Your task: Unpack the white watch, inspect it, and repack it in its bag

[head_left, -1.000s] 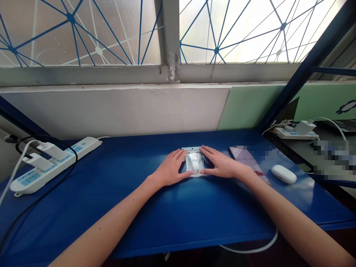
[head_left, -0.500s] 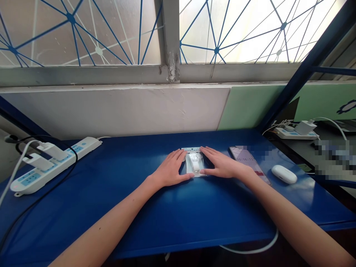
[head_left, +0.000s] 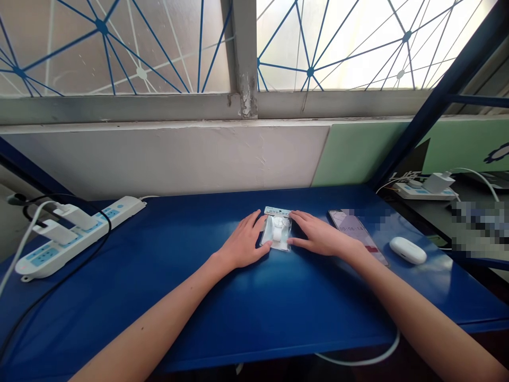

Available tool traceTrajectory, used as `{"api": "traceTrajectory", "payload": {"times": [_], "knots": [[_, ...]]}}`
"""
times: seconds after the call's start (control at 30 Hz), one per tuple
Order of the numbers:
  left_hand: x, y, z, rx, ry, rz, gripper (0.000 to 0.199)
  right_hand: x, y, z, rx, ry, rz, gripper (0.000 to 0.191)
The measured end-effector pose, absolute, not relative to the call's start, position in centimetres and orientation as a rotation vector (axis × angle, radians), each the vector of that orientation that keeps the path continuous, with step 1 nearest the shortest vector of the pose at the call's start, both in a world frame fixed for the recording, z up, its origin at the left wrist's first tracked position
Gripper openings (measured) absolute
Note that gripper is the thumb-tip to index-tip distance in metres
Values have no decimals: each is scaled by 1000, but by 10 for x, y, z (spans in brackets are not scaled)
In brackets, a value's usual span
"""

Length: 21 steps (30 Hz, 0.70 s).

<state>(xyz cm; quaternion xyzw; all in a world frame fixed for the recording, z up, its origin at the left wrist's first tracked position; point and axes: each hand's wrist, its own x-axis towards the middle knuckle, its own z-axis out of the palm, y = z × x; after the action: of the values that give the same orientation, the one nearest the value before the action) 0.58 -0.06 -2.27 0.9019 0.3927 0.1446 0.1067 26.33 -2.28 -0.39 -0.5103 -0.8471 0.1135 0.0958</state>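
A small clear packet (head_left: 277,229) with a printed top strip and a white item inside lies on the blue table, its top tilted slightly to the right. My left hand (head_left: 243,241) rests at the packet's left side, fingers spread, with the thumb at its lower left edge. On the other side, my right hand (head_left: 316,233) has its fingers apart, with fingertips at the upper right corner and the thumb by the right edge. Neither hand is wrapped round anything.
A phone (head_left: 353,231) and a white rounded case (head_left: 407,250) lie right of my right hand. At the left of the blue table (head_left: 199,329) sits a power strip (head_left: 89,233) with plugs and cables. A slanted blue post (head_left: 421,116) stands at the right.
The packet has turned slightly clockwise, its top shifting right. My left thumb has drawn back a little to the left, and my right hand has shifted slightly right.
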Motion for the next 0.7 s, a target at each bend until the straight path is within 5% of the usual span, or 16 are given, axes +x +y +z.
{"api": "traceTrajectory", "payload": {"times": [0.2, 0.47, 0.7], "knots": [[7, 2, -25, 2692, 1377, 538, 45, 261, -21, 3, -1425, -2520, 181, 49], [6, 6, -29, 2680, 1282, 539, 55, 259, -25, 12, -1316, -2541, 200, 41], [2, 10, -30, 2658, 1252, 512, 61, 273, -20, 3, -1412, -2511, 288, 88]]}}
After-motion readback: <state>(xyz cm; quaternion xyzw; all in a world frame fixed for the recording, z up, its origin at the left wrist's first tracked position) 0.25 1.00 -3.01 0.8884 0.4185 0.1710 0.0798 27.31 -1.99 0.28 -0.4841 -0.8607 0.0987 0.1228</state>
